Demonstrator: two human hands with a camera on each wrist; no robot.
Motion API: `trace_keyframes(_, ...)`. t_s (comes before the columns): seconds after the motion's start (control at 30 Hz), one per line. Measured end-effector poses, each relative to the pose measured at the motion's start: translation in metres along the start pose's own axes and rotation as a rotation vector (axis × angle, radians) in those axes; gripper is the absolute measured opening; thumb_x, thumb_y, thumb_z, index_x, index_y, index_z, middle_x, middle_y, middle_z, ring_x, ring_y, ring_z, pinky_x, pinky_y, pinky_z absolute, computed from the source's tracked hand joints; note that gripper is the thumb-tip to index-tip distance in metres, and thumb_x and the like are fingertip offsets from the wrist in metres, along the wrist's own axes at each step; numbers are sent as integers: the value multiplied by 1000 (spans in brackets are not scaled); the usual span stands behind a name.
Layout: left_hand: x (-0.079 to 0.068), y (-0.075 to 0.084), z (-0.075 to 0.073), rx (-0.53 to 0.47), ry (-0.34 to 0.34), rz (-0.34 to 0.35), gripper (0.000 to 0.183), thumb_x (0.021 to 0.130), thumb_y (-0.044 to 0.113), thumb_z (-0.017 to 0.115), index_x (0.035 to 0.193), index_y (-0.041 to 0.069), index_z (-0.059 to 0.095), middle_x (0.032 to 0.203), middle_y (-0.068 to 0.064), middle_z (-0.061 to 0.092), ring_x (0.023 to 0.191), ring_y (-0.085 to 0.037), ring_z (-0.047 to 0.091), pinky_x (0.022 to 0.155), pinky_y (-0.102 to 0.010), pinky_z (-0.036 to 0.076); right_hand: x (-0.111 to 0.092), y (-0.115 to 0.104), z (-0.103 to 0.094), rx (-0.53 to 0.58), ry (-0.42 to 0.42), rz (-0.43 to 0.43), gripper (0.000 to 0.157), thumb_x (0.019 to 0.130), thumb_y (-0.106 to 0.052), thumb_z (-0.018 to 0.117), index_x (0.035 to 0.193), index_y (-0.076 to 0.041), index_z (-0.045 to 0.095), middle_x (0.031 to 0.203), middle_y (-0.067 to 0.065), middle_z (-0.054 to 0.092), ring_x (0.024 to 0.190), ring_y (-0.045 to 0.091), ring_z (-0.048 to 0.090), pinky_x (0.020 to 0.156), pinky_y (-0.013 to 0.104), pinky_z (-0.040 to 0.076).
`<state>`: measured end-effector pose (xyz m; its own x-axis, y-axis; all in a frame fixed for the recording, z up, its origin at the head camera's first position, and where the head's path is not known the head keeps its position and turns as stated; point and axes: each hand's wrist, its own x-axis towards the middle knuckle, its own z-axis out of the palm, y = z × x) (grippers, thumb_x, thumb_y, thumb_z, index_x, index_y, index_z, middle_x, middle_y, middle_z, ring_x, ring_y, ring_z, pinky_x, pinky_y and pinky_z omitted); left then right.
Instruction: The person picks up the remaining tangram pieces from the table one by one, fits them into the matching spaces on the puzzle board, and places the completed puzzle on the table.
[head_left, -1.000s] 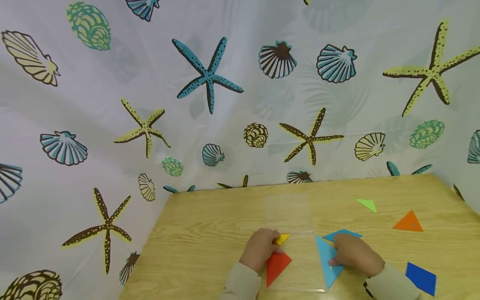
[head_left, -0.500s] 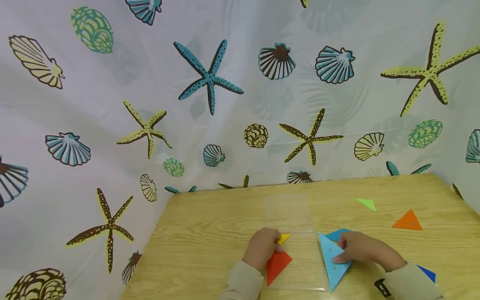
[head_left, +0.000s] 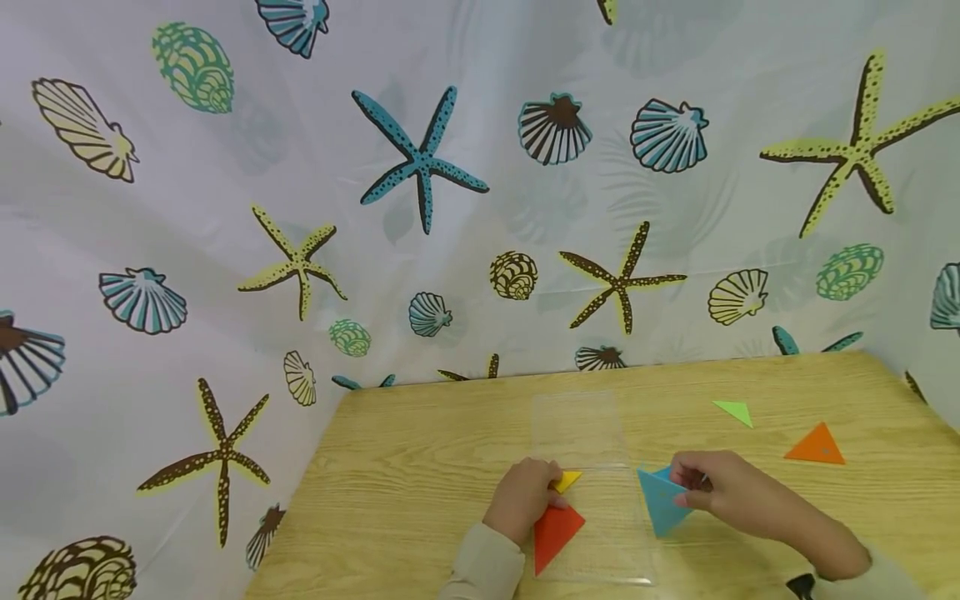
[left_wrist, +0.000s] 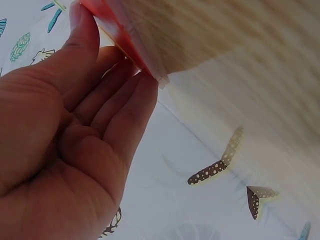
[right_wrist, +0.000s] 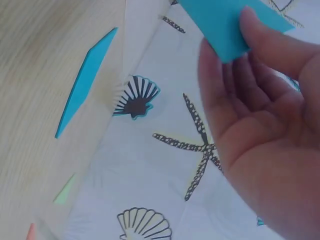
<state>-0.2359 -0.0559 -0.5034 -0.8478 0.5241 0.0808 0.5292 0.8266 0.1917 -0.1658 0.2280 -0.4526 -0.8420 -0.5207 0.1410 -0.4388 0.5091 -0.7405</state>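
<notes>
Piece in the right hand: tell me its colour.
The piece is plain light blue, shown best in the right wrist view.

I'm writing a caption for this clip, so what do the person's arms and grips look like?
Both the left grip and the right grip are bare hands, with no gloves showing. The left sleeve and right sleeve are plain, light beige. A small black item shows by the right cuff; I can't tell what it is. No cables are visible.

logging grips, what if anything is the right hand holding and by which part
The right hand pinches a light blue triangle near one edge, thumb on its face.
</notes>
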Motion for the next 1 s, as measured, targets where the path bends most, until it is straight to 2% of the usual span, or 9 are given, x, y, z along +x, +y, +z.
trace_keyframes(0.07,-1,0,-1,-5,3,1,37,73,37,70,62,14,43,57,6,33,55,-10,29,51,-20,26,0,-5,4,-20,45,-49,9,87,-16,65,90,-15,57,80,-7,55,69,7,52,59,25,47)
trace_keyframes(0.23,-2,1,-4,-22,11,14,38,75,34,70,61,14,41,57,6,30,55,-9,28,50,-20,25,5,-15,20,-42,139,-172,17,87,-10,64,101,-19,60,92,-7,61,78,7,58,66,26,51)
trace_keyframes(0.33,-2,1,-4,-35,12,24,38,76,33,70,60,13,42,57,7,30,55,-9,28,51,-19,26,8,-21,29,-39,151,-215,14,90,-13,62,102,-21,60,93,-9,62,81,6,60,68,26,52)
trace_keyframes(0.43,-1,0,-4,-42,3,29,37,76,33,70,60,13,43,57,7,31,56,-9,28,52,-20,27,13,-24,38,-21,130,-260,11,92,-14,59,101,-21,60,93,-9,62,82,6,61,68,26,52)
trace_keyframes(0.5,-1,-1,-3,-35,0,33,37,76,34,70,61,14,43,58,7,35,57,-10,30,54,-20,28,15,-26,43,-47,119,-295,10,93,-15,59,99,-22,60,93,-10,61,80,4,59,67,25,52)
trace_keyframes(0.67,0,-3,0,-3,10,46,38,75,37,70,62,15,41,59,7,36,59,-11,31,56,-21,28,20,-29,52,-185,158,-439,20,87,-13,66,97,-30,63,91,-15,59,80,2,54,68,20,48)
trace_keyframes(0.8,-1,-3,0,3,21,52,38,74,37,70,62,15,42,59,7,31,58,-10,31,55,-21,28,23,-28,59,-210,187,-564,31,82,-5,70,99,-30,61,93,-15,57,81,2,53,70,15,45)
trace_keyframes(0.9,-1,-3,0,-3,20,53,39,74,36,71,62,15,41,59,7,28,58,-10,30,55,-20,27,22,-26,63,-206,175,-591,35,81,-2,71,100,-28,58,94,-15,56,81,2,53,71,14,44)
trace_keyframes(1.0,-1,-4,1,-6,15,53,39,75,36,70,62,15,40,59,7,28,57,-10,30,55,-20,27,19,-24,66,-201,135,-550,32,82,-4,70,99,-28,57,94,-17,54,81,1,52,69,15,46)
